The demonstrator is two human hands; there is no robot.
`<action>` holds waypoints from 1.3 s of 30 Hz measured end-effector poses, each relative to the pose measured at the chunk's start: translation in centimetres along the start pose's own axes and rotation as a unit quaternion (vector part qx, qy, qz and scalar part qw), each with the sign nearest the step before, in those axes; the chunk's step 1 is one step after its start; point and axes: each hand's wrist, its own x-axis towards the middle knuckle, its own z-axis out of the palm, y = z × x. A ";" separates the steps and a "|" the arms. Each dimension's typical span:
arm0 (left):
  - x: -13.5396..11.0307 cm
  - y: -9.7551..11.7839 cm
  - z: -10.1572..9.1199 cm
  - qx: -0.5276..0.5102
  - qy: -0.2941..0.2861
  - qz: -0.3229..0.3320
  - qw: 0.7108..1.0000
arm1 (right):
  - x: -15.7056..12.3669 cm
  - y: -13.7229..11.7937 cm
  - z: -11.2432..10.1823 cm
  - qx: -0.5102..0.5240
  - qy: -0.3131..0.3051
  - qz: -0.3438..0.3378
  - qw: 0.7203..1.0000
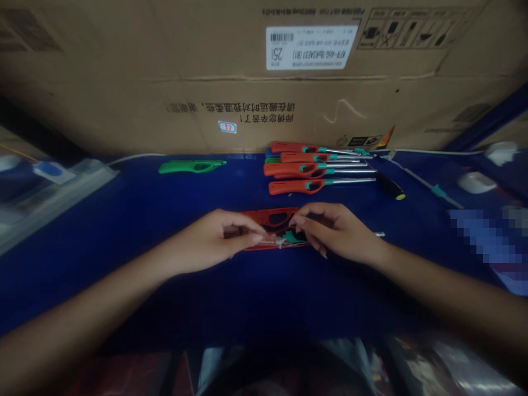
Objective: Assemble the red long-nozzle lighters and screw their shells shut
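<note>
An opened red gas lighter (pixel 252 246) lies on the blue table, with a green trigger part (pixel 293 237) and thin wires showing inside its lower shell half. Behind that half is the matching red shell half (pixel 264 216), with a trigger opening. My left hand (pixel 218 237) is closed, thumb and fingers gripping the lighter around its clear reddish inner piece. Thumb and forefinger of my right hand (pixel 336 231) are pinched together by the trigger end; whatever is between them is hidden. A metal tube end (pixel 379 234) shows past the right hand.
Several assembled red lighters (pixel 295 187) lie stacked behind my hands, beside a black screwdriver handle (pixel 390 186) with a yellow end. A green lighter shell (pixel 192 166) rests further left. A cardboard box wall (pixel 144 110) closes off the back; a clear plastic container (pixel 82 184) stands left.
</note>
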 end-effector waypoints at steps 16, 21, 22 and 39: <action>0.0 -1.2 0.8 0.187 0.078 0.166 0.965 | -0.2 0.0 0.1 -0.018 0.004 -0.005 1.000; -0.2 -1.4 1.1 0.210 0.074 0.184 0.957 | -0.6 0.2 0.1 -0.189 0.051 -0.205 0.959; -0.2 -1.4 1.1 0.211 0.075 0.186 0.957 | -0.7 0.2 0.0 -0.238 0.040 -0.258 0.936; 0.0 -1.5 1.2 0.224 0.085 0.170 0.956 | -1.6 0.0 -0.5 -0.605 -0.108 -0.327 0.718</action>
